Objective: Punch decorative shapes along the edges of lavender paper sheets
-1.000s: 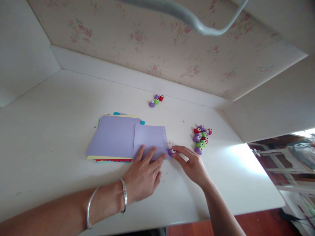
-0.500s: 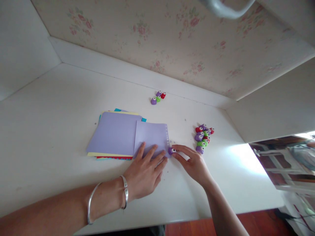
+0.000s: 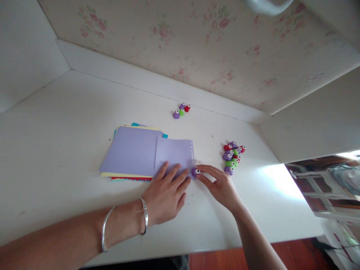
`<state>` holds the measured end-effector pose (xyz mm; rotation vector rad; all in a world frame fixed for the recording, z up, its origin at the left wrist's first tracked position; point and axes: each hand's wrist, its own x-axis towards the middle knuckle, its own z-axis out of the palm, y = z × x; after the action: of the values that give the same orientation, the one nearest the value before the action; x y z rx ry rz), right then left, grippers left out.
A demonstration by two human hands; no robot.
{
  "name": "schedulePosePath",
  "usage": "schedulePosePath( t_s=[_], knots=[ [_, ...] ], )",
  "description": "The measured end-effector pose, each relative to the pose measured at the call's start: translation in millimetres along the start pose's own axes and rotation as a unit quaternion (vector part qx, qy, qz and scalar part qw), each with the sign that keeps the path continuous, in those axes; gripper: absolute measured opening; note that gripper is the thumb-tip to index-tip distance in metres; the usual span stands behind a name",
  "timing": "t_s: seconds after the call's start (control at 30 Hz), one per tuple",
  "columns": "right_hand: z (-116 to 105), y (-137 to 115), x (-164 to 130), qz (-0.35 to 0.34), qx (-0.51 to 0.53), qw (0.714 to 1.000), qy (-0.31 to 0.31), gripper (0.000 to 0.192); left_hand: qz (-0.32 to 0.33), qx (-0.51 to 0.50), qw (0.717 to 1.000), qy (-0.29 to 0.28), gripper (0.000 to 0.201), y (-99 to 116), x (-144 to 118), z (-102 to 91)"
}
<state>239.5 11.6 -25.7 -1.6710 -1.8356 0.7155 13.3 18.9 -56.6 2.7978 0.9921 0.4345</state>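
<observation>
My left hand (image 3: 165, 197) lies with fingers spread on a small lilac sheet of paper (image 3: 176, 152), pressing its lower part to the white desk. A row of holes runs down the sheet's right edge. At that edge's lower end, my right hand (image 3: 215, 183) pinches a small purple one-eyed figure (image 3: 195, 172) between thumb and fingers. The figure touches or overlaps the paper's corner; its underside is hidden. Left of the small sheet, and partly under it, lies a stack of coloured paper (image 3: 131, 150) with a lilac sheet on top.
To the right stands a cluster of purple, red and green one-eyed figures (image 3: 233, 157). A smaller group of figures (image 3: 181, 111) sits near the back of the white desk (image 3: 70, 150). Tiny specks dot the surface. A flowered wall panel (image 3: 168, 41) rises behind.
The view has shifted slightly. Both hands stay in nearly the same place, the left flat on the paper and the right still pinching the purple figure at its edge.
</observation>
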Motion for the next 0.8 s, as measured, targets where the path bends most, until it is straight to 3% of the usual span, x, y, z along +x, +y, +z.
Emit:
schedulePosePath(
  t_s=[0.2,0.4,0.63,0.8],
  knots=[
    [-3.2,-1.2,0.3,0.000,-0.004,1.000,-0.014,0.028,-0.001,0.000,1.000,0.001,0.047,0.6,0.6,-2.6],
    [-25.4,5.6,11.7,0.043,0.022,0.999,-0.010,0.030,-0.001,0.010,1.000,0.014,0.047,1.5,-0.7,-2.2],
    [-28.9,8.4,29.2,0.052,0.012,0.992,-0.118,0.025,-0.008,0.003,1.000,0.014,0.044,1.7,-0.7,0.6],
    [-24.0,5.5,32.2,0.063,0.029,0.987,-0.143,0.024,-0.009,-0.007,1.000,0.011,0.044,1.3,-0.7,0.4]
  ],
)
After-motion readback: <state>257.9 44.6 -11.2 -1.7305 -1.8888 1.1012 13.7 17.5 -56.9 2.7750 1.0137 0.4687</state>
